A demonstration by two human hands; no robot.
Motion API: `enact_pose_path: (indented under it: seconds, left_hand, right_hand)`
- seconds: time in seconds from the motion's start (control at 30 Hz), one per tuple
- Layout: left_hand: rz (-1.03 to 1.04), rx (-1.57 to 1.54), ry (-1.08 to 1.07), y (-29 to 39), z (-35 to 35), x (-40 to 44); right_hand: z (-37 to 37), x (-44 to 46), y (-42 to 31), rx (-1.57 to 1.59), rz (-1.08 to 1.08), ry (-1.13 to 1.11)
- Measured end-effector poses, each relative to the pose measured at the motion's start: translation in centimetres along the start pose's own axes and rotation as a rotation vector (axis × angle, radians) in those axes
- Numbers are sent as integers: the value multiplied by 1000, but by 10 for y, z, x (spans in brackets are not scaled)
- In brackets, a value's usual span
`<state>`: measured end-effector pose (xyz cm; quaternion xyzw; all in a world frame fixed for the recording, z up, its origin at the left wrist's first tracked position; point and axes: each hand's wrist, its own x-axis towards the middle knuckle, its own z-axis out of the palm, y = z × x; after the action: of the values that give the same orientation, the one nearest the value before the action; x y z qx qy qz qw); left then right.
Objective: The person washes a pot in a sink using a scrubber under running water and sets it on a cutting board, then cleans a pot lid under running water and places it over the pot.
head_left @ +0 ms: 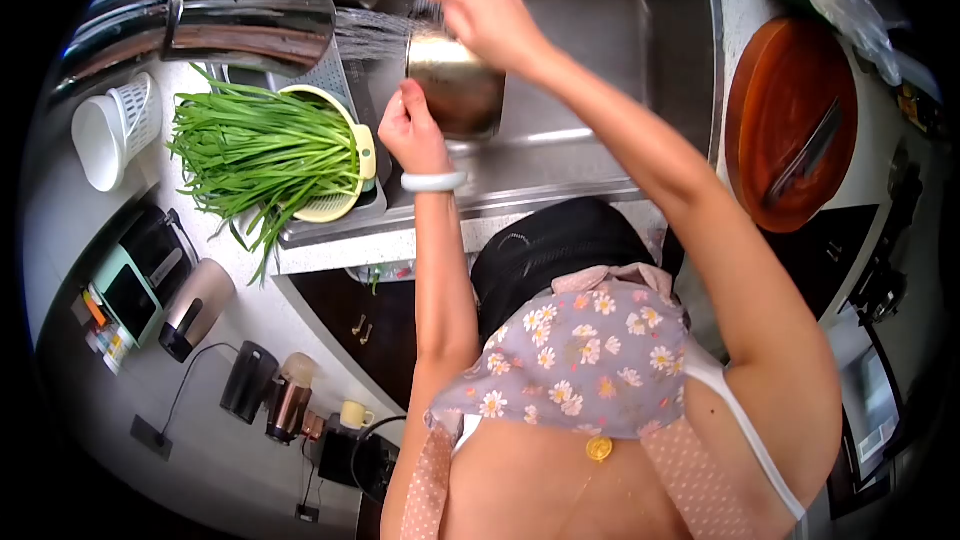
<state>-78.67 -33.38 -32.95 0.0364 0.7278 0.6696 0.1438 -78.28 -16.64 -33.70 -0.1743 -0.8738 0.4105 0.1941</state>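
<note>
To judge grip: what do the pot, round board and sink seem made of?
Pot: probably stainless steel, its smooth side giving a brassy sheen.
Round board: likely wood, reddish-brown with a soft gloss.
Sink: apparently stainless steel, grey and softly reflective.

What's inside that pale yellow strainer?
Long green leafy stalks lie in the pale yellow strainer and spill out past its rim. Some slotted inner wall shows at one edge; whatever is under the stalks is hidden.
</note>
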Motion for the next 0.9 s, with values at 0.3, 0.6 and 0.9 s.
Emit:
enact_pose_path:
  seconds: [0.3,0.6,0.9]
  left_hand:
    - [-116,-213,47,16,3,-4]
    - [-224,-482,64,0,-23,2]
    - [-280,-455,131,-4,-38,8]
  right_hand:
    - [1,11,6,88,-15,55]
    - [-5,-55,-59,32,-653,51]
    - [-2,-23,-58,192,-430,170]
